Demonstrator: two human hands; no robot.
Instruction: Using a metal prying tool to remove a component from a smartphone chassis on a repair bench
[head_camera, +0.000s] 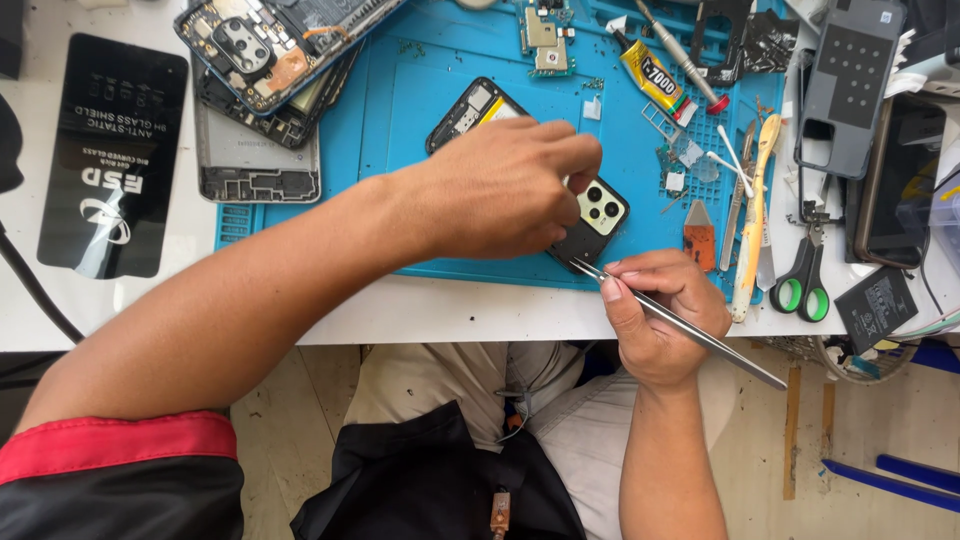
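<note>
An opened smartphone (597, 213) with a pale camera block lies diagonally on the blue repair mat (400, 110). My left hand (505, 185) rests over the phone's middle and pinches it near the camera block, hiding most of its body. My right hand (665, 315) holds metal tweezers (690, 330) at the table's front edge. The tweezer tips touch the phone's lower corner, just under my left hand.
Stacked phone frames (262, 60) lie at the mat's upper left, a black glass-protector packet (112, 150) further left. A yellow glue tube (652, 78), pry tools (752, 200), green-handled scissors (805, 280), a grey back cover (850, 85) and a small battery (877, 305) crowd the right side.
</note>
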